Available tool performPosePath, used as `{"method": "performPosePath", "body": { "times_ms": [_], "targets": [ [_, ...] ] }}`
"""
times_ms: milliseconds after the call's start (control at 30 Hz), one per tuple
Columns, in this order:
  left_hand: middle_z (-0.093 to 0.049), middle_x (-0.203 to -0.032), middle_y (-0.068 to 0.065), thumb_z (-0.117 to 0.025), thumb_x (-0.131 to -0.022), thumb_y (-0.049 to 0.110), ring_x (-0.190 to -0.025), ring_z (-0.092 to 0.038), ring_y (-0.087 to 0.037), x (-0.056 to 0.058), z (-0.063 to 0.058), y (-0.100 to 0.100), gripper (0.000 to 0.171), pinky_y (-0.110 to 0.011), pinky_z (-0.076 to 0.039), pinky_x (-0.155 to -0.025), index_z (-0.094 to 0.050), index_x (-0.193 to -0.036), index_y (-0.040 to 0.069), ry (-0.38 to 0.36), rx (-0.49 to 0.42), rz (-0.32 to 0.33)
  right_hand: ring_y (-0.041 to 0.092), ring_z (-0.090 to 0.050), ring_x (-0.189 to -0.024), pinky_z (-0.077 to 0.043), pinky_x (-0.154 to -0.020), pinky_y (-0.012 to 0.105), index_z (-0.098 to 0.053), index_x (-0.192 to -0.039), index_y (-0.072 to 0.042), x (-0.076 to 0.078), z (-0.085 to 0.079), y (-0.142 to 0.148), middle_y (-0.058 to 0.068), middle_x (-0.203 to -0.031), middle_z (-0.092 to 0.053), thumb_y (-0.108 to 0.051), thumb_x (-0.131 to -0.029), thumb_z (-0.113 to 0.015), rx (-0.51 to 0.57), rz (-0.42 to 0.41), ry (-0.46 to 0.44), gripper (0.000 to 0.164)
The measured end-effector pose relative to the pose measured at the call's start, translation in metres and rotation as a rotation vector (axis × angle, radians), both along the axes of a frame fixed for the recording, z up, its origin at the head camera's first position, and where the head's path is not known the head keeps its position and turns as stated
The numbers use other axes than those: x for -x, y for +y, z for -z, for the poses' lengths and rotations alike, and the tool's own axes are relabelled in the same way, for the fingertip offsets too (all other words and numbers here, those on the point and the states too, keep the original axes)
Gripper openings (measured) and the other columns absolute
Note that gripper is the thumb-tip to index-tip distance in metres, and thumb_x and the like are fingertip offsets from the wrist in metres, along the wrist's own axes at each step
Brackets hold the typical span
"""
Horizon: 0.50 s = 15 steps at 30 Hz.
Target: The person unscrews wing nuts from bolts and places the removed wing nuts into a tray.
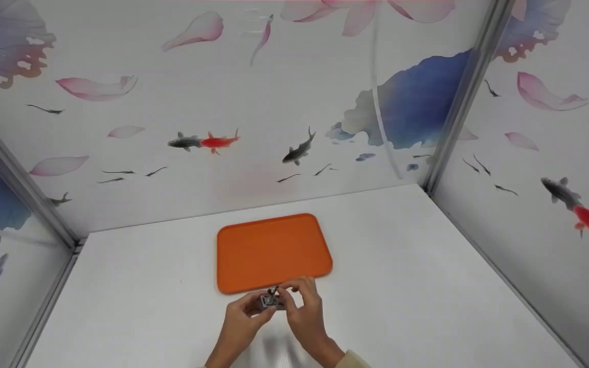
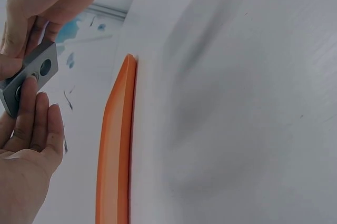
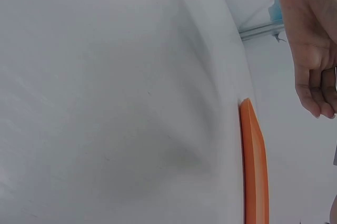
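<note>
A small grey metal block (image 1: 269,300) with round holes is held up in front of me, above the table's near side. My left hand (image 1: 243,319) grips it between thumb and fingers. In the left wrist view, a left fingertip presses the face of the metal block (image 2: 45,67), beside an uncovered hole. My right hand (image 1: 304,312) is at the block's other side, thumb and forefinger pinching a small dark part (image 1: 273,290) at its top. What kind of part it is, I cannot tell. In the right wrist view, the left hand (image 3: 316,50) shows at upper right.
An orange tray (image 1: 274,253) lies on the white table (image 1: 402,286), just beyond my hands. White panels (image 1: 253,102) printed with fish and petals enclose the table at the back and sides, with metal posts (image 1: 453,107) in the corners.
</note>
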<state>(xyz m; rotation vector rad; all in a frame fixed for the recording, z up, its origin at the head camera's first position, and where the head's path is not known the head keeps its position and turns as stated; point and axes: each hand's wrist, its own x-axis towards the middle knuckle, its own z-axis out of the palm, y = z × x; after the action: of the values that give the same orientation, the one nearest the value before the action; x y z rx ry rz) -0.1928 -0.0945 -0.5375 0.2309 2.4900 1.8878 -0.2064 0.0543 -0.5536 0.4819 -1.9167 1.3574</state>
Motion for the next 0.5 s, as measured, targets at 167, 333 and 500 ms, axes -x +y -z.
{"method": "performPosePath", "body": {
  "times_ms": [167,333,500],
  "targets": [
    [-0.067,-0.103,-0.010,-0.071,-0.078,0.022,-0.088,-0.064,-0.016,-0.006,-0.015,0.003,0.038,-0.023,-0.053,-0.078,-0.062,-0.111,0.005,-0.018,0.005,0.005,0.010,-0.050,-0.082,-0.045,-0.070,0.023,-0.064,-0.095,-0.017,-0.002,-0.002,0.000,-0.010,-0.088,-0.060,-0.005,-0.086,-0.061,-0.006,0.002,-0.006,0.016],
    [-0.068,-0.102,-0.010,-0.070,-0.079,0.019,-0.088,-0.064,-0.017,-0.014,-0.031,0.007,0.034,-0.024,-0.053,-0.078,-0.063,-0.109,0.004,-0.009,0.027,0.002,0.012,-0.050,-0.083,-0.044,-0.071,0.023,-0.066,-0.095,-0.013,-0.010,-0.015,-0.003,-0.004,-0.087,-0.061,0.000,-0.086,-0.058,0.019,-0.013,-0.037,0.017],
    [-0.067,-0.102,-0.010,-0.071,-0.079,0.023,-0.090,-0.065,-0.018,-0.014,-0.034,0.008,0.035,-0.024,-0.053,-0.079,-0.063,-0.108,0.005,0.005,0.022,0.009,0.013,-0.050,-0.081,-0.043,-0.070,0.019,-0.065,-0.096,-0.014,-0.019,-0.035,-0.006,0.002,-0.088,-0.063,-0.002,-0.081,-0.065,0.019,-0.030,-0.025,0.019]
  ]
}}
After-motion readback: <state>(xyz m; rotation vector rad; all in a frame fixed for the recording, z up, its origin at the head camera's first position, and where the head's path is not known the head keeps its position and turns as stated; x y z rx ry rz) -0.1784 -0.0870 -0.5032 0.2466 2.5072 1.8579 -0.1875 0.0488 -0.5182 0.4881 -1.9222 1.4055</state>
